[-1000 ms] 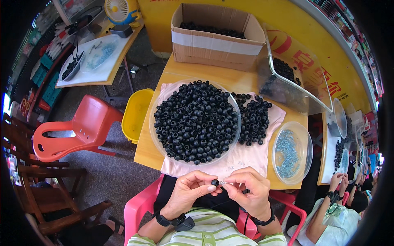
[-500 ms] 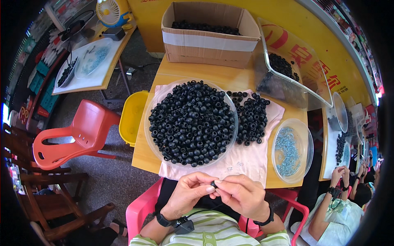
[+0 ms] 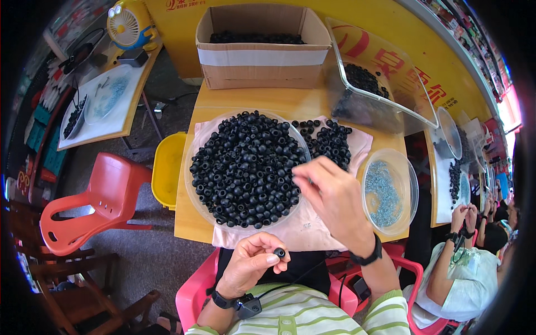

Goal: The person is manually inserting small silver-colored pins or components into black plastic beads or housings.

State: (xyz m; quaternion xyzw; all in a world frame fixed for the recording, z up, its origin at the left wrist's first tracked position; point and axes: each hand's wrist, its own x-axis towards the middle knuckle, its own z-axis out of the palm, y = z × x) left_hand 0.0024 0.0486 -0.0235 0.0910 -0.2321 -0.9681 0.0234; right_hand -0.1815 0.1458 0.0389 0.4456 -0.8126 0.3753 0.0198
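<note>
Between the thumb and fingers of my left hand [image 3: 254,265] is a single black bead [image 3: 280,253], its hole facing up, held just off the table's near edge. My right hand [image 3: 335,198] hovers over the right rim of a wide round tub [image 3: 192,192] heaped with black beads [image 3: 245,167]. Its thumb and forefinger are pinched near the heap; I cannot make out whether anything is in them. Behind that hand, more loose black beads [image 3: 332,142] lie on a pink cloth [image 3: 360,148]. A clear round container [image 3: 413,192] of small bluish clear pieces [image 3: 381,192] stands to the right.
At the table's far side are a cardboard box [image 3: 262,70] and a clear plastic bin [image 3: 385,109], both holding black beads. A yellow bin [image 3: 169,173] and a red chair [image 3: 106,195] stand to the left. Another person [image 3: 458,273] sits at a table on the right.
My right hand has left the bead at my left hand and moved up and forward to the tub's right rim. The left hand keeps the bead. The view has shifted slightly.
</note>
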